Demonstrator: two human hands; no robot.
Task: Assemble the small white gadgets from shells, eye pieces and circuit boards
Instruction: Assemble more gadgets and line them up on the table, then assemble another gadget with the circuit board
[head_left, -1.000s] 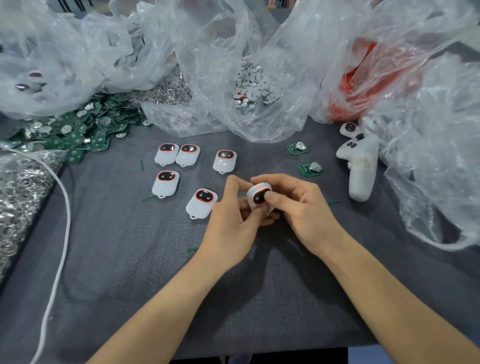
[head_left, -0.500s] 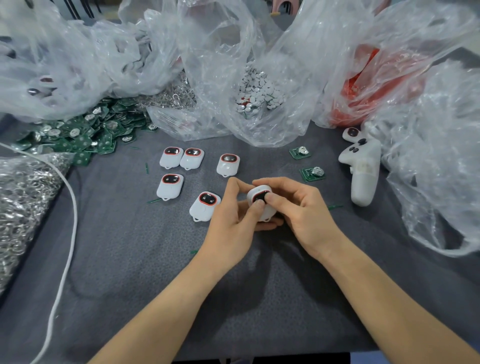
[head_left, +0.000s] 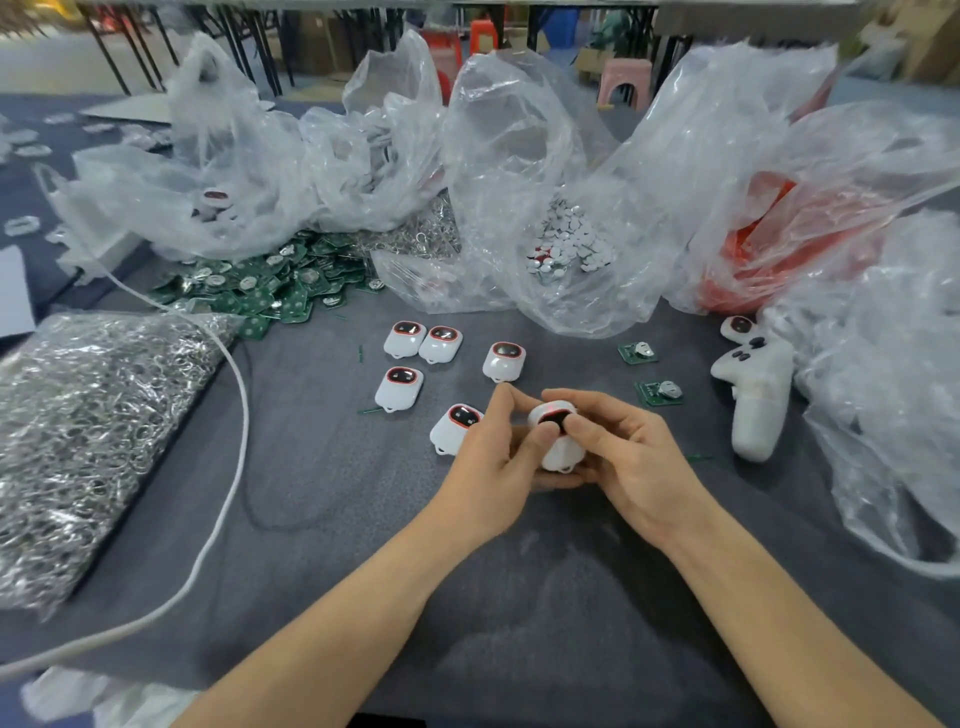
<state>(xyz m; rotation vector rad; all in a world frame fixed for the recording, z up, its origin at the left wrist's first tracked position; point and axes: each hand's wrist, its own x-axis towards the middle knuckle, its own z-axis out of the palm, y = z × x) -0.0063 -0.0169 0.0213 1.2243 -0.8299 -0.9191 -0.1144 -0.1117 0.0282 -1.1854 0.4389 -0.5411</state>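
Both hands hold one small white gadget (head_left: 558, 447) with a red-rimmed dark eye piece just above the grey cloth. My left hand (head_left: 493, 462) grips its left side, thumb on the eye piece. My right hand (head_left: 628, 462) grips its right side, thumb pressing the top. Several finished white gadgets lie beyond: a pair (head_left: 423, 340), one (head_left: 505, 359), one (head_left: 399, 387), and one (head_left: 454, 427) partly hidden by my left hand. Two loose green circuit boards (head_left: 658, 392) lie to the right. A heap of green circuit boards (head_left: 260, 288) sits at the back left.
Clear plastic bags (head_left: 545, 208) crowd the back, one holding small silver discs (head_left: 566, 249), one with red parts (head_left: 779, 260). A bag of metal rings (head_left: 88, 426) lies left, crossed by a white cable (head_left: 228, 467). A white controller (head_left: 756, 395) lies right, beside another bag (head_left: 893, 389).
The camera view tilted up, showing more of the room behind. Both hands keep holding the same gadget, with the thumbs shifting slightly on its eye piece.
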